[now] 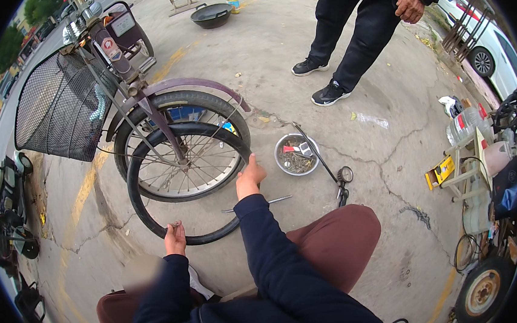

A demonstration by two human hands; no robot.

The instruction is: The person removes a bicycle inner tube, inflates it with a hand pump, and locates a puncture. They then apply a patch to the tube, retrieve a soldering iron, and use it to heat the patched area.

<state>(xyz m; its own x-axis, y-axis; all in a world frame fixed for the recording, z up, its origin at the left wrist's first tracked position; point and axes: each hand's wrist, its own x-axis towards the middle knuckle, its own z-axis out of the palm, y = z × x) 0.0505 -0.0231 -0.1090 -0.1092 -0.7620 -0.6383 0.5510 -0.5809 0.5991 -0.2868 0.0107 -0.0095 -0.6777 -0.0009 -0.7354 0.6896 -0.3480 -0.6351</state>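
A smooth black bicycle inner tube (135, 203), rounded out into a ring, is held up in front of the bicycle's front wheel (179, 108). My right hand (251, 178) grips its right side, fingers wrapped round and thumb pointing up. At the lower edge of the ring, my left hand (175, 240) is closed on the tube, with the fingertips pinched together at its inner side. Something small may be between those fingertips, too small to name. The wheel carries a grey tyre and a purple mudguard (201, 84), and part of it shows through the ring.
Beside the wheel stands a metal bowl (295, 170) of small parts. A pump with a gauge (345, 174) and a thin metal rod (270, 200) are close by. A person in dark trousers (356, 44) stands ahead. A spare wheel (482, 293) and a cluttered stand (480, 158) line the right.
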